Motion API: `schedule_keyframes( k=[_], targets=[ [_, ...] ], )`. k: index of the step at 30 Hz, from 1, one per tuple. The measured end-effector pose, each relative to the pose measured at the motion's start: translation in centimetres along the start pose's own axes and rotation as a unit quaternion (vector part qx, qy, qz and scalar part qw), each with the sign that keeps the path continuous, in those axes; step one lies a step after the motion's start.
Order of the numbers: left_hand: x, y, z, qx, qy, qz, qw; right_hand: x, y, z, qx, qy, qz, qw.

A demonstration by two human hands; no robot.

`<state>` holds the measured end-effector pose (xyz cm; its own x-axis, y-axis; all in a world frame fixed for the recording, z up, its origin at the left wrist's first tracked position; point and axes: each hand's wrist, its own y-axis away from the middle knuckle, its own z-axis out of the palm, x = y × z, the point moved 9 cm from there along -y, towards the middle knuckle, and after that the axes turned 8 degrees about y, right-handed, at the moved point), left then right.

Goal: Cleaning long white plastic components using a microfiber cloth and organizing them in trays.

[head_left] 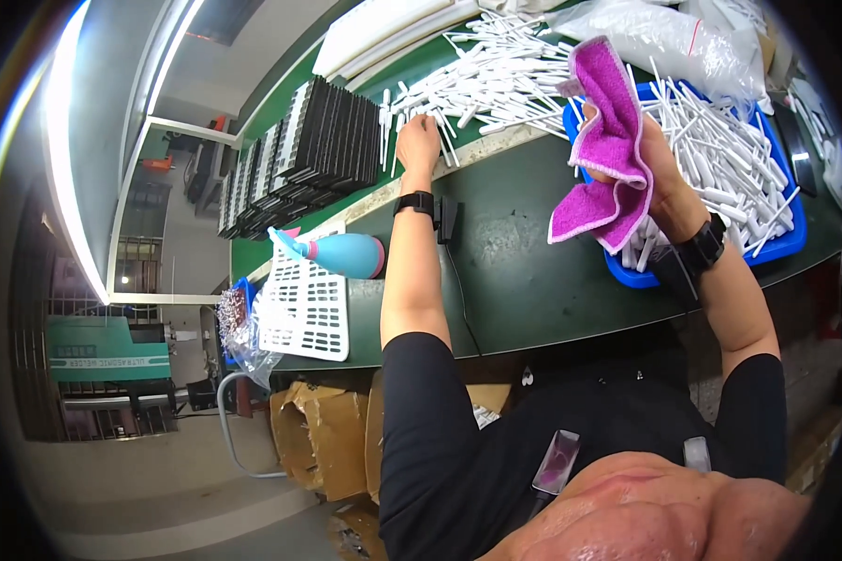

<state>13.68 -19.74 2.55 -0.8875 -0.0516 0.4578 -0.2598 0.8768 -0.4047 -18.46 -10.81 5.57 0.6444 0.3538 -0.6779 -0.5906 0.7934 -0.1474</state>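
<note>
A teal machine is standing at far left, apart from the green workbench, where a white slotted plastic panel is lying near the edge. Black slotted trays are rising in stacks behind it, and a light-blue spray bottle is showing against the panel. The person's left hand is reaching to the near edge of a loose pile of white sticks, its fingers curling close together; whether they are gripping a stick cannot be told. Farther right, a magenta towel is hanging in folds from the right hand, whose fingers are clamping on it, partly hidden by the fabric, in front of the left side of a blue plastic bin. More white sticks are filling that bin, while a clear plastic bag is bulging behind it
</note>
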Motion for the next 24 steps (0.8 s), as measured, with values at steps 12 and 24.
schedule_keyframes(
  k=[12,24],
  targets=[
    [2.0,-0.4,-0.9,-0.06,-0.068,-0.011,0.996,0.9,0.0,-1.2,0.072,0.044,0.034,0.996],
    [16.0,13.6,-1.2,-0.199,0.624,-0.086,0.751,1.4,-0.2,-0.8,0.159,-0.02,0.036,0.986]
  ],
)
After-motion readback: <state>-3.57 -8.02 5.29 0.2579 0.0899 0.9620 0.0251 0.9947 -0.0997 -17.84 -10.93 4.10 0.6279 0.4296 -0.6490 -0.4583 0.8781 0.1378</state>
